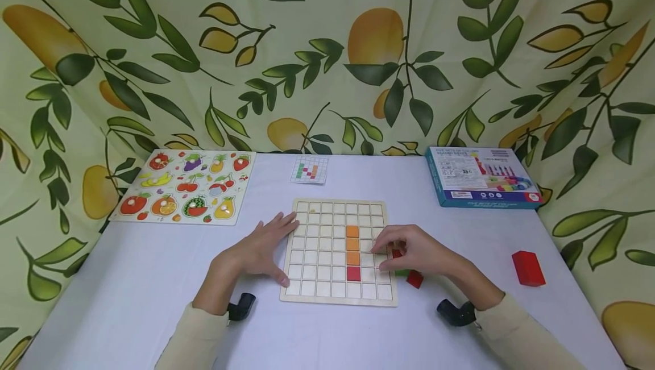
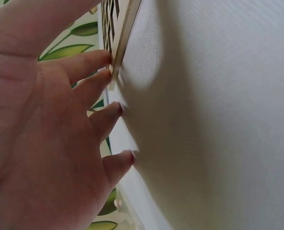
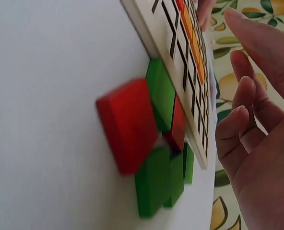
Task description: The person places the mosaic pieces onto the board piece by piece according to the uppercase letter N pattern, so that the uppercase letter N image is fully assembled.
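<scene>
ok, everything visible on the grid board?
The pale, wood-looking grid board with square cells lies flat on the white table. One column holds three orange squares and, below them in the head view, one red square. The left hand touches its left edge; the right hand is over its right side, contact unclear.

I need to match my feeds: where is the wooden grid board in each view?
Head: grid board below centre, between left hand and right hand.
Left wrist: grid board at the top, left of centre, a narrow slanting strip.
Right wrist: grid board slanting down from the top, right of centre, beside a green block.
Shared landmark: leaf-patterned curtain, visible in all three.
</scene>
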Tool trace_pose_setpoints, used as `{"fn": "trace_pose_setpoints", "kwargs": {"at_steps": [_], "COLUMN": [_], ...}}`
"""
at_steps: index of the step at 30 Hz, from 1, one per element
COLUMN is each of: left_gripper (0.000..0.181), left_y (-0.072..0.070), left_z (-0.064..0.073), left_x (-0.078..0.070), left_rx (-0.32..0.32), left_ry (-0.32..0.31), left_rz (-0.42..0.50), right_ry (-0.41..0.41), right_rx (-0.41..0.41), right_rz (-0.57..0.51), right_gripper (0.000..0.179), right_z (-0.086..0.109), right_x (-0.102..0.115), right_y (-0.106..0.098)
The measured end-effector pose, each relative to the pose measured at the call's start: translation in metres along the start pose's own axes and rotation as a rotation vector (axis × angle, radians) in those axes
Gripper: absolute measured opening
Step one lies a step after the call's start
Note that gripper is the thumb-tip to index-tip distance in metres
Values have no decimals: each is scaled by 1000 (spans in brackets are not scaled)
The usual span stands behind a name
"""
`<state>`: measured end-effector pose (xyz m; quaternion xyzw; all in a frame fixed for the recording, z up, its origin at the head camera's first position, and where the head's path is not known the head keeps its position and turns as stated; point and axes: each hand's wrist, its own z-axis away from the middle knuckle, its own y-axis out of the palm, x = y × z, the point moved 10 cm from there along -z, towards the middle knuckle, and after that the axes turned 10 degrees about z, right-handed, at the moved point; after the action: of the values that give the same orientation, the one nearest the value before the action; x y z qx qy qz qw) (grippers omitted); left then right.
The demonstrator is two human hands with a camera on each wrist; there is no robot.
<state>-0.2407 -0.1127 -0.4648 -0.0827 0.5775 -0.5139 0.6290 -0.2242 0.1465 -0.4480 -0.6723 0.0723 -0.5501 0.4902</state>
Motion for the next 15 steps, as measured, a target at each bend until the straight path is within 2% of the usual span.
{"fn": "trace_pose_setpoints", "kwargs": {"at_steps": [7, 15], "left_gripper": [125, 126], "left_y": [0, 1], "left_z": [-2, -1], "left_x": [0, 0], "left_rx": [4, 9], "left_ry": [-4, -2], "left_rz": [-20, -8], "right_ry": [47, 86], "right_rx": [-53, -97], "right_rz": [28, 49], "right_gripper": [28, 29], "right_z": [14, 28], "right_x": [-22, -40], "right_y": [-16, -21]}}
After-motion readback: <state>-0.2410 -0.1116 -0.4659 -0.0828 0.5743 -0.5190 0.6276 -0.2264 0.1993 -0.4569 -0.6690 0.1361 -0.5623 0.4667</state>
